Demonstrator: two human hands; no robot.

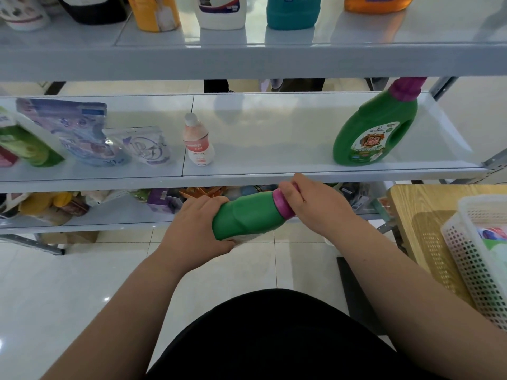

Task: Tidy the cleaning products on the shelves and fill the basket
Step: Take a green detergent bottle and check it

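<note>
Holding the green bottle (244, 219) sideways over the floor tiles, the person has the left hand (194, 229) with fingers wrapped round its base. The right hand (312, 207) has its fingers curled over the pink cap (282, 205). Judged from that grip, a loose cap could turn and let liquid out, and the smooth body could slip from the left hand and drop.

At 3 o'clock the white basket (477, 259) sits on the wooden counter (411, 204) with some items already inside. A swing toward it could clip its rim.

Counted:
- two hands
- one basket
- two matching bottles, with the second green bottle (375, 133) upright at 1 o'clock on the middle shelf (274, 133)
- one small pink bottle (198, 141) at 11 o'clock
- at least three soft pouches (87, 133) at 10 o'clock
- five large bottles (293, 12) on the top shelf (274, 61), farthest away
</note>
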